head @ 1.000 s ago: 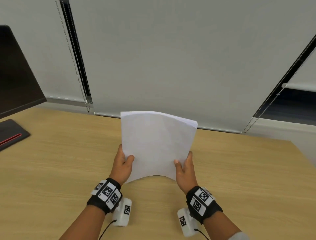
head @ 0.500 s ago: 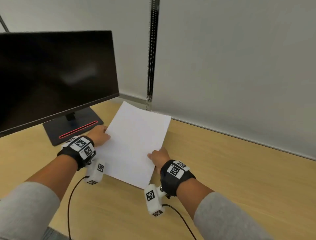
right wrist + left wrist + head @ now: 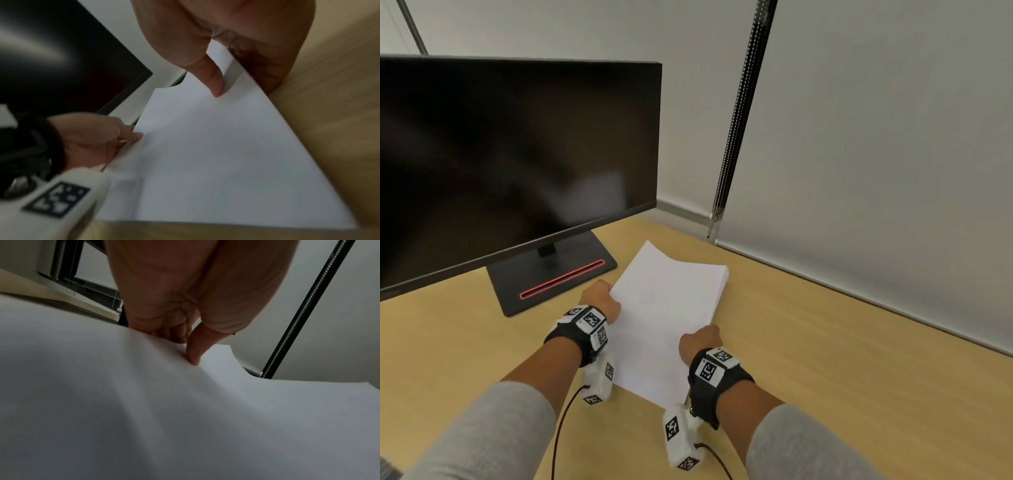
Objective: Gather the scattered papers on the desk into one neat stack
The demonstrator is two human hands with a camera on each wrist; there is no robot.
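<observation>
Since half-second-earlier view, paper stack (image 3: 666,318) settling lower on desk (image 3: 825,359), beside monitor base (image 3: 551,284). Left hand (image 3: 599,301) pinching 9 o'clock edge, right hand (image 3: 700,344) pinching 3 o'clock edge — long axis running 7-to-1 o'clock, between hands, both equally near.

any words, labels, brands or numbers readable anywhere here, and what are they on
None: no readable text in any view.
Paper stack: top sheet blank white, no print visible.
Monitor: screen dark, no brand visible; its base shows only a red light strip.
Wrist bands and white camera housings: black-and-white square marker patterns, not letters or numbers.
Left hand and right hand hold the stack's edges.
</observation>
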